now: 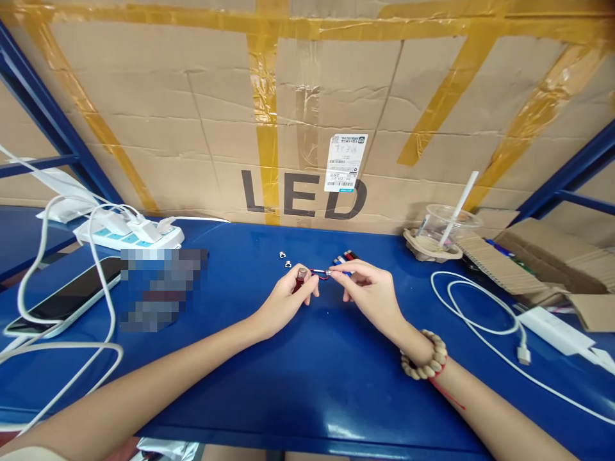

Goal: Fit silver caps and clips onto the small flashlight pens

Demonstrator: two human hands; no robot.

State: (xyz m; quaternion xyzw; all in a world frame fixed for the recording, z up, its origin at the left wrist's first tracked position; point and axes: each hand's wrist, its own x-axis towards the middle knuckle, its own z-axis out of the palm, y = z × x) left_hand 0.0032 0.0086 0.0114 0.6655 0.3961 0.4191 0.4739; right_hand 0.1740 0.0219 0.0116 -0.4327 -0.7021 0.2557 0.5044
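Note:
My left hand [288, 301] pinches a small dark red cylindrical part [301, 278] above the blue table [307, 371]. My right hand [369, 291] pinches a small silver metal piece [328, 273] joined to the red part by a thin wire or ring. Both hands meet at the table's middle. Just behind them lie a few small red and blue parts [344, 258] and two tiny silver pieces [285, 258]. A bead bracelet [426, 358] is on my right wrist.
A white power strip [129, 234] with plugs and white cables sits back left, with a phone [67, 298] beside it. A plastic cup with a straw [444, 230], cardboard pieces [542, 262], a white cable [480, 307] and a charger [557, 330] lie right. A taped cardboard wall stands behind.

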